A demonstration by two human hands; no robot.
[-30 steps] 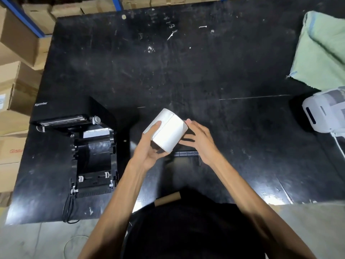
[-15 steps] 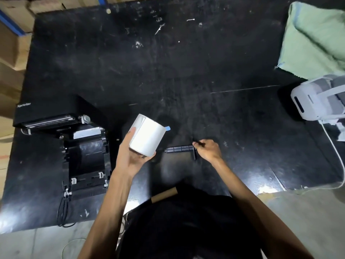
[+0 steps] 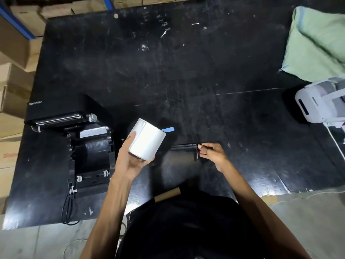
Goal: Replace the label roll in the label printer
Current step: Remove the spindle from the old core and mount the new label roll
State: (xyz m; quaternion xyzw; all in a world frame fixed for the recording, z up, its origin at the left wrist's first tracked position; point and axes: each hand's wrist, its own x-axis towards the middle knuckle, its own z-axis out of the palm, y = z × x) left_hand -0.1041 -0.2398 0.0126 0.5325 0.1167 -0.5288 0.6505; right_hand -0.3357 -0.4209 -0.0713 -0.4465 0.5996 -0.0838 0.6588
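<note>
label roll (image 3: 147, 141): smooth white paper | table (image 3: 186, 71): scuffed matt black | cloth (image 3: 317, 43): green fabric

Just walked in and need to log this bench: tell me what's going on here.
A person is partway through reloading the label printer, which sits open on the table with its roll bay looking empty. The left hand holds a fresh white label roll above the table, just right of the printer. The right hand pinches one end of the black spindle lying on the table. A bare cardboard core lies at the near edge.
</note>
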